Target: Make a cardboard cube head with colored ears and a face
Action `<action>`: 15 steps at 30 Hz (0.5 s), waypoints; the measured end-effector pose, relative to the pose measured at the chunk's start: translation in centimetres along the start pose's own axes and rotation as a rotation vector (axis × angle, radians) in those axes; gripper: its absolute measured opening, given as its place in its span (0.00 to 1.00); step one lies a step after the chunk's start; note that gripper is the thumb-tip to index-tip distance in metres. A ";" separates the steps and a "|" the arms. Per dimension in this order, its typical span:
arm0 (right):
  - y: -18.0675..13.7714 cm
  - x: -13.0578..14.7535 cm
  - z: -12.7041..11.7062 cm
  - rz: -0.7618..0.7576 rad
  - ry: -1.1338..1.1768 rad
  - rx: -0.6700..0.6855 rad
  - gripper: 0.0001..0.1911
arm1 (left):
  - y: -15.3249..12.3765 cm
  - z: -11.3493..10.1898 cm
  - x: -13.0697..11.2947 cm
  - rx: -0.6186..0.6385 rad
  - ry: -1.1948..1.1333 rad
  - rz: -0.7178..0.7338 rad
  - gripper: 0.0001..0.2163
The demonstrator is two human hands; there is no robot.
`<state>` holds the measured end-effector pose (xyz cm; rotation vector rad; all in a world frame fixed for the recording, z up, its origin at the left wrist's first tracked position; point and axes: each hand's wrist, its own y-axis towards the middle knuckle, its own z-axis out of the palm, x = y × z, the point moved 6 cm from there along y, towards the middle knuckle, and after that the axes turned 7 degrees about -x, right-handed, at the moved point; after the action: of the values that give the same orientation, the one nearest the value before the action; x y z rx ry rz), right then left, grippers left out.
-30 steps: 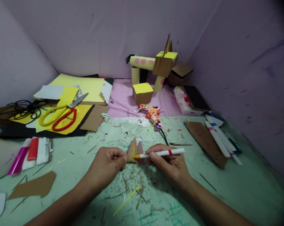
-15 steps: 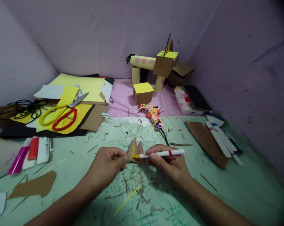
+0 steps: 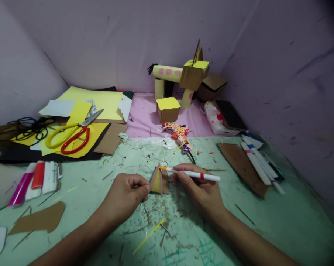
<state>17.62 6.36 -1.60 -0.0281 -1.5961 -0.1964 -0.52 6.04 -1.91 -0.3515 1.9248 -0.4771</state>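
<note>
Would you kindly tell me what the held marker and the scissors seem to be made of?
The held marker has a smooth, white barrel, suggesting plastic. The scissors show grey blades with a metallic sheen, likely steel, and smooth red and yellow handles, probably plastic.

Left hand [image 3: 132, 189] with thumb and forefinger pinched at the left edge of the pointed cardboard piece [image 3: 156, 183], right hand [image 3: 198, 187] to its right, fingers curled in a writing grip, left forearm [image 3: 92, 231] and right forearm [image 3: 244, 232] slanting toward it.
</note>
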 end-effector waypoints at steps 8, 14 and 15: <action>-0.2 0.0 0.2 0.015 0.043 0.059 0.07 | 0.0 0.0 -0.2 -0.015 -0.001 -0.003 0.08; 0.1 -0.2 -0.1 0.024 0.025 -0.030 0.06 | 0.1 0.0 -0.2 0.000 0.017 0.021 0.08; 0.1 -0.2 -0.1 0.024 0.029 -0.023 0.06 | 0.1 0.0 -0.1 0.002 0.016 0.018 0.08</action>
<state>17.74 6.44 -1.74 -0.0624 -1.5637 -0.1958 -0.48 6.17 -1.83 -0.3291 1.9415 -0.4714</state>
